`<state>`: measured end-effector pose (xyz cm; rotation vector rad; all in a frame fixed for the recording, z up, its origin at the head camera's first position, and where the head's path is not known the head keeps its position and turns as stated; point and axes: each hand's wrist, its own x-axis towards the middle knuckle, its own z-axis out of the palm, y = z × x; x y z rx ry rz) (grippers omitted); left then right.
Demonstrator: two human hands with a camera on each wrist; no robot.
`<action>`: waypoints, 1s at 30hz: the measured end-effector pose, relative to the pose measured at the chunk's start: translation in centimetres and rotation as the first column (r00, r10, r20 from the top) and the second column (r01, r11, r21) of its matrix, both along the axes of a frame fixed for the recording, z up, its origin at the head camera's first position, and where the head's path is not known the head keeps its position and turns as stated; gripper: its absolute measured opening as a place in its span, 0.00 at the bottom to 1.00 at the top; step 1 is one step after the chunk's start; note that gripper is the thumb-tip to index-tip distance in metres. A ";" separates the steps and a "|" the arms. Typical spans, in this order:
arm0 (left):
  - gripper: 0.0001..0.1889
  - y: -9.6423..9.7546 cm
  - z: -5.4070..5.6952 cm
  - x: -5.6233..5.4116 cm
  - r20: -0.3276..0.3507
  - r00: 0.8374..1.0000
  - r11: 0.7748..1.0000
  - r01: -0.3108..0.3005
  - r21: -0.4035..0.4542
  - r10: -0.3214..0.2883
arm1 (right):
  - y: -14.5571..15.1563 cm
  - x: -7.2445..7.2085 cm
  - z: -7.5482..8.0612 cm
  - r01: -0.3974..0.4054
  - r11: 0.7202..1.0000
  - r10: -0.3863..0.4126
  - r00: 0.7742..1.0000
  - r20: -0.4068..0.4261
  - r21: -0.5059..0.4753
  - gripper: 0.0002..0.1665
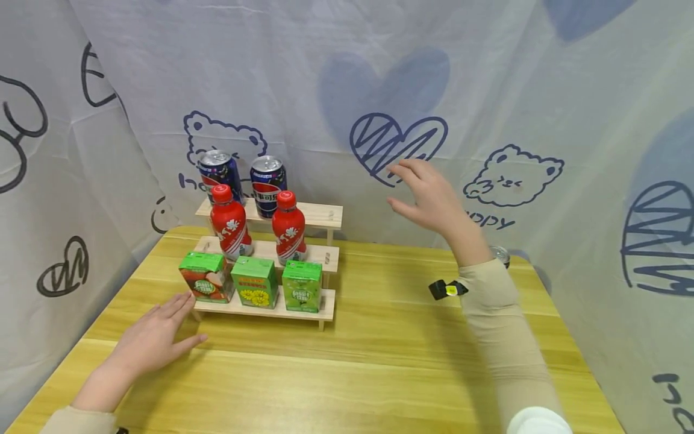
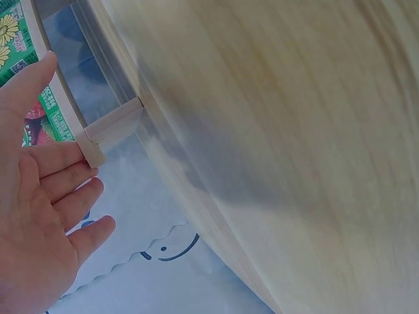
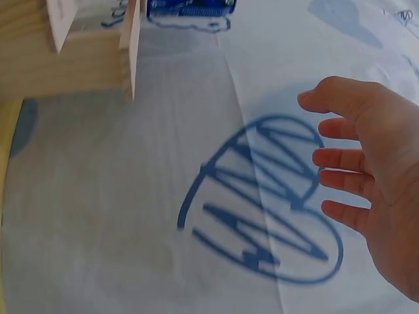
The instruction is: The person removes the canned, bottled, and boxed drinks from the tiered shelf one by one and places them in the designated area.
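A three-tier wooden rack (image 1: 320, 258) stands at the back left of the table. Two dark blue Pepsi cans (image 1: 268, 187) are on its top step, and two red bottles (image 1: 289, 229) occupy the middle one. Along the bottom step sit three green drink cartons (image 1: 255, 283). My left hand (image 1: 149, 337) lies at the rack's front left corner, fingers extended; in the left wrist view its fingertips meet the end of the bottom board (image 2: 93, 152). Raised in the air right of the rack, my right hand (image 1: 428, 196) holds nothing, its fingers relaxed and apart.
Partly hidden behind my right forearm, a can (image 1: 500, 255) shows its silver top at the table's back right. A black strap with a yellow spot (image 1: 449, 290) is at my right wrist. Patterned white cloth (image 1: 303, 72) hangs behind and beside the wooden table (image 1: 325, 386).
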<state>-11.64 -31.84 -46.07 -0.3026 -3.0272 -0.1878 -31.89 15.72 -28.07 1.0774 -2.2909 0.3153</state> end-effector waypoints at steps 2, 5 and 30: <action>0.46 0.0 0.0 0.0 -0.003 1.000 1.000 0.002 0.000 -0.002 | -1.0 0.1 0.4 -0.006 1.000 0.006 1.000 -0.003 0.016 0.34; 0.46 0.1 0.1 0.0 -0.004 1.000 1.000 0.001 -0.004 -0.001 | -2.5 0.2 1.0 -0.019 0.999 0.019 1.000 -0.008 0.032 0.34; 0.46 0.2 0.3 -0.1 0.000 1.000 1.000 -0.002 -0.026 0.002 | -14.3 0.3 2.8 0.049 0.993 -0.068 0.981 0.184 0.110 0.37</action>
